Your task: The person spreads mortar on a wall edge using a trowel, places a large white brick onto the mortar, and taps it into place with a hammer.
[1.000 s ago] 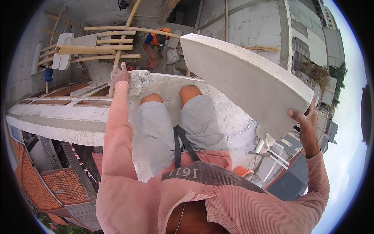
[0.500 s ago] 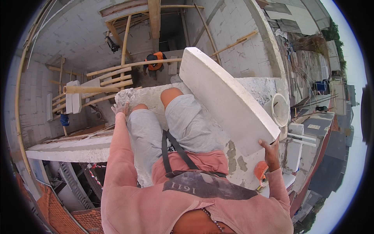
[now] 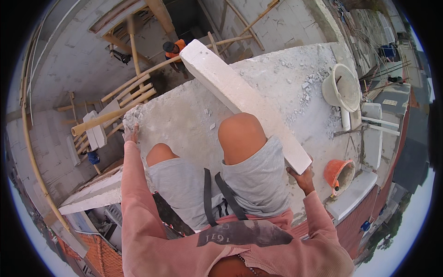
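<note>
**Pale grey, pink and orange**

The long block (image 3: 240, 99) is off-white. The concrete slab (image 3: 184, 120) under it is mottled pale grey, with whitish rubble toward its right edge. The sleeves (image 3: 134, 198) are faded pink, the shorts (image 3: 184, 180) light grey. One bucket (image 3: 342, 87) is cream-white, another (image 3: 339, 173) orange. A person below wears an orange vest (image 3: 176, 48).

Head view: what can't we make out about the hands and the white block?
- Right hand: its fingers go under the near end of the white block, so the grip is hidden.
- Left hand: presses the slab edge; small, fingers not separable.
- Block's underside: hidden by the block and the right knee.
- Feet: hidden behind the knees and shorts.
- White bucket contents: too small to tell.
</note>
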{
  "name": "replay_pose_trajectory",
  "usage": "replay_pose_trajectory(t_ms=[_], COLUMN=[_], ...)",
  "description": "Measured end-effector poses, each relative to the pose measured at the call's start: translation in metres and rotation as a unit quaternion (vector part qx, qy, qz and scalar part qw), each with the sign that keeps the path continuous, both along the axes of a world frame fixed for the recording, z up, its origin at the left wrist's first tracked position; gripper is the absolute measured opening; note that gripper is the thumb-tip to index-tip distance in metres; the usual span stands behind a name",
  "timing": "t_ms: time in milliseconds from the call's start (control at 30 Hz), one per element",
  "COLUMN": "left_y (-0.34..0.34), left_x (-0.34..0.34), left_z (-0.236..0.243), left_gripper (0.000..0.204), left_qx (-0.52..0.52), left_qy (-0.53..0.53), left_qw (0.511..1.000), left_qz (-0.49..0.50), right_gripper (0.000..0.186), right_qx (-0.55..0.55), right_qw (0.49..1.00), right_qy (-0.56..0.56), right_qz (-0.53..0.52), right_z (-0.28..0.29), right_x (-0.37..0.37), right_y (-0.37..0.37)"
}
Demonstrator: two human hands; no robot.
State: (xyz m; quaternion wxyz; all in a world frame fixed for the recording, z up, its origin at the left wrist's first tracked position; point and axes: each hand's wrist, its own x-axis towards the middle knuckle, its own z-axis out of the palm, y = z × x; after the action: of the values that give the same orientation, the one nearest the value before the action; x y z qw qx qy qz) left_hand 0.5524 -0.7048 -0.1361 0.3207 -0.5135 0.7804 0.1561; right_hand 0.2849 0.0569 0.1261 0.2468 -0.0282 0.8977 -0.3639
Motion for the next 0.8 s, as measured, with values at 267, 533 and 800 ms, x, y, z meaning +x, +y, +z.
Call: replay_pose_trajectory(t_ms=[267,533,800], left_y=[0.124,0.276,0.275], left_x=[-0.115,-0.343,-0.419], left_z=[0.139,0.333,0.296], left_gripper=[0.086,0.103,0.105], left_qx=[-0.151,-0.106,-0.087], left_qy=[0.204,0.186,-0.004], left_qw=[0.961,0.78,0.607], left_qz=[0.109,-0.588,-0.79], right_gripper=[0.086,0.111,0.082], right_qx=[-0.064,0.142,0.301], right_qw=[0.997,0.981,0.949], right_qy=[-0.038,-0.057,0.045], right_qz=[-0.019,-0.117,0.082], right_z=[-0.06,0.05,0.056], right_x=[0.027,0.017,-0.011], right_y=[0.041,-0.027,-0.105])
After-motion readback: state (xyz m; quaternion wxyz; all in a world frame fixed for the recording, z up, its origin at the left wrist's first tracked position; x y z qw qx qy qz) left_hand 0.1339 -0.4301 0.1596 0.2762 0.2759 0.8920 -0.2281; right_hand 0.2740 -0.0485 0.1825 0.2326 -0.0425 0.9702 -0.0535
